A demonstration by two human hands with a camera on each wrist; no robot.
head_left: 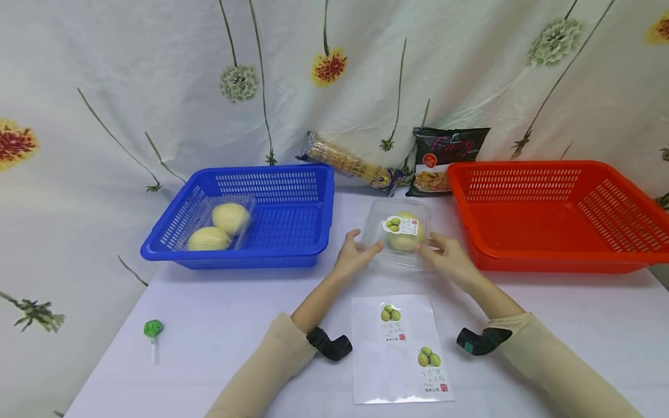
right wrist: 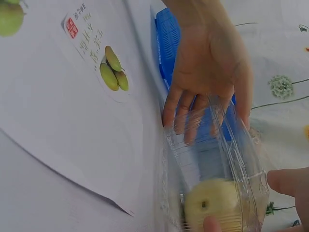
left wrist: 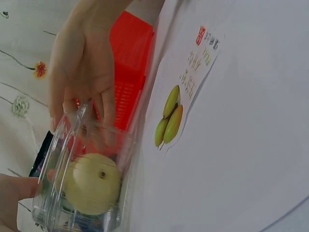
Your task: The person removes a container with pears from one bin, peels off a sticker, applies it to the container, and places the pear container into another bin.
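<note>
Both hands hold a clear plastic clamshell box at its two sides, over the table between the baskets. Its lid carries a white label with green fruit printed on it. Inside, a round pale yellow fruit shows through the plastic. My left hand grips the left side, its thumb at the near corner; in the right wrist view its fingers lie along the box wall. On the opposite side my right hand grips the edge. Nearer me lies a white label sheet bearing two similar labels.
A blue basket at left holds another clear box with two pale fruits. The red basket stands at right. Behind are a noodle pack and a black snack bag. A green lollipop lies front left.
</note>
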